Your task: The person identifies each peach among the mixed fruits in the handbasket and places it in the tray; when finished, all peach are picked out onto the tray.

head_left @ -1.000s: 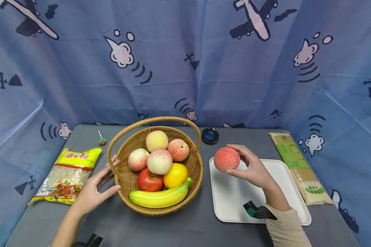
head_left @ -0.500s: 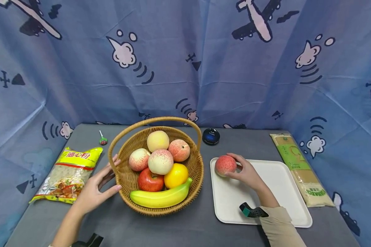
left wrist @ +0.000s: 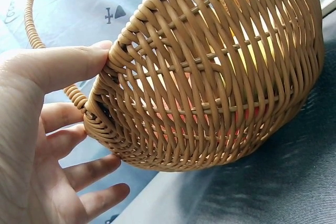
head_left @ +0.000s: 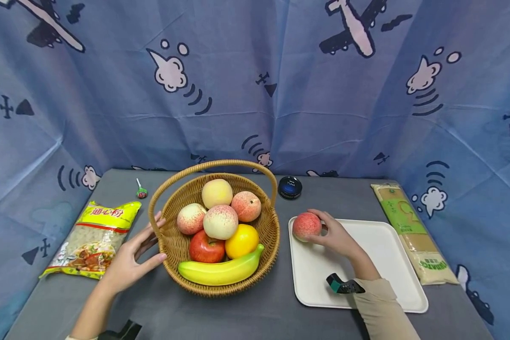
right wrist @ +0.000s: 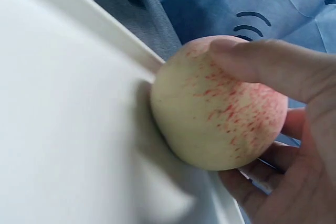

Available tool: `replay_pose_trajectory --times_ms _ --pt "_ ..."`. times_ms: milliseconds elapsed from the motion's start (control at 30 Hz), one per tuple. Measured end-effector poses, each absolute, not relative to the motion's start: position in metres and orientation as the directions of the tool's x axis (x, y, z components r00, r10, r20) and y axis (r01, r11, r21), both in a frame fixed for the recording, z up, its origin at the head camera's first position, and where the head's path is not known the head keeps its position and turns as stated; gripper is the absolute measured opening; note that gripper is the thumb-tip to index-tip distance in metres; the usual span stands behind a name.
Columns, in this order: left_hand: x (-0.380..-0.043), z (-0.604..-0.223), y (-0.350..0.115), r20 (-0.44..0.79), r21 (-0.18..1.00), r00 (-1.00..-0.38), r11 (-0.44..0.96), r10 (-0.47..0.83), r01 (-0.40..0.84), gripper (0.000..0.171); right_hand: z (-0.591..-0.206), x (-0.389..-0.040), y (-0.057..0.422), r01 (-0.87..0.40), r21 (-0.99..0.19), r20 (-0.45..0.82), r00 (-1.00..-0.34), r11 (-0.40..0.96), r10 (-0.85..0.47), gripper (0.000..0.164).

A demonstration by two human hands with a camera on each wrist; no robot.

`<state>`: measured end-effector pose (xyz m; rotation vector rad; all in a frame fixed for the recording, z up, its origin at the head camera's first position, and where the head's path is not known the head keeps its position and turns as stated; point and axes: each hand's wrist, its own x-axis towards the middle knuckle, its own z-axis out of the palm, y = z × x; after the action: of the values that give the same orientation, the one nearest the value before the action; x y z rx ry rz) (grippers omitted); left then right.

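Note:
My right hand (head_left: 332,235) grips a red-blushed peach (head_left: 307,226) between thumb and fingers at the left back corner of the white tray (head_left: 378,283). In the right wrist view the pale underside of the peach (right wrist: 194,108) is low over the tray surface; whether it touches cannot be told. A wicker basket (head_left: 274,250) with an arched handle stands mid-table. It holds several peaches, a red apple (head_left: 207,248), an orange (head_left: 242,242) and a banana (head_left: 221,273). My left hand (left wrist: 58,124) rests on the basket's left side, thumb and spread fingers touching the rim near the handle.
Behind the tray lies a round dark tin (head_left: 290,187). A noodle packet (head_left: 414,231) lies along the tray's right side. Left of the basket are a yellow pasta bag (head_left: 91,241) and a lollipop (head_left: 141,191). A blue curtain (head_left: 221,94) hangs behind the table.
My right hand has lowered the peach from above the tray to its left back corner, then shifted slightly left. My left hand and the basket have stayed put.

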<state>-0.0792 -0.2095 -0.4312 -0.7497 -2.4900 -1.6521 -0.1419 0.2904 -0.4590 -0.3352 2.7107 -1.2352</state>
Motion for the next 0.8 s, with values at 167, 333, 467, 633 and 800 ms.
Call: replay_pose_trajectory --times_ms 167,333,467,633,800 --pt "-0.079 -0.430 -0.209 0.306 0.850 -0.884 0.316 0.354 0.421 0.067 -0.452 -0.142 0.291 -0.136 -0.756 -0.066 -0.957 0.640 -0.281 0.076" --pt "-0.079 -0.430 -0.209 0.306 0.851 -0.884 0.315 0.353 0.420 0.067 -0.451 -0.140 0.291 -0.103 -0.799 -0.095 -0.951 0.592 -0.294 0.083" --pt "-0.079 -0.430 -0.209 0.306 0.850 -0.883 0.315 0.357 0.422 0.067 -0.451 -0.138 0.291 -0.109 -0.814 -0.069 -0.957 0.570 -0.283 0.088" --pt "-0.080 -0.430 -0.209 0.305 0.848 -0.883 0.320 0.357 0.423 0.067 -0.439 -0.131 0.288 -0.193 -0.817 0.037 -0.958 0.543 -0.285 0.086" --pt "-0.080 -0.431 -0.209 0.309 0.846 -0.881 0.320 0.358 0.427 0.068 -0.417 -0.123 0.280 -0.273 -0.820 0.130 -0.945 0.504 -0.300 0.081"
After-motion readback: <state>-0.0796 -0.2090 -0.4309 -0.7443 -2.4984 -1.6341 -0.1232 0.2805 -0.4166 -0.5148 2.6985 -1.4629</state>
